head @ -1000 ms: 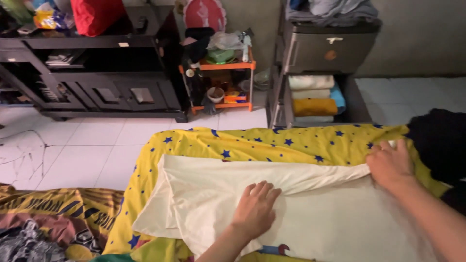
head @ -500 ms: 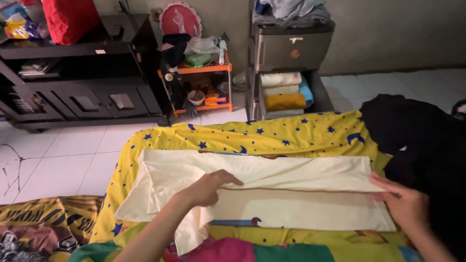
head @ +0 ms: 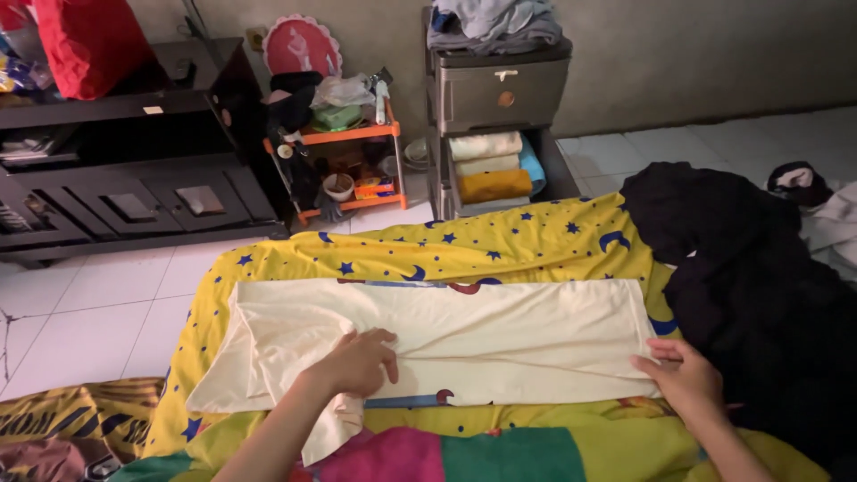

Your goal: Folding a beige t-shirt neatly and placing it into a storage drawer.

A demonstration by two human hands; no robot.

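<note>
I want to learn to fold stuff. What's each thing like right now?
Cream cloth: folded into a long band, flat on the sheet.
Yellow sheet: spread out, creased.
Left hand: flat, pressing the cloth's near edge.
Right hand: pinching the cloth's right corner.
Black clothes: heaped, unfolded.
Lower drawer: open, holding folded towels.
Upper drawer: shut.

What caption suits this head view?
Both hands, left hand and right hand, press a folded cream cloth on a yellow starred sheet.
</note>
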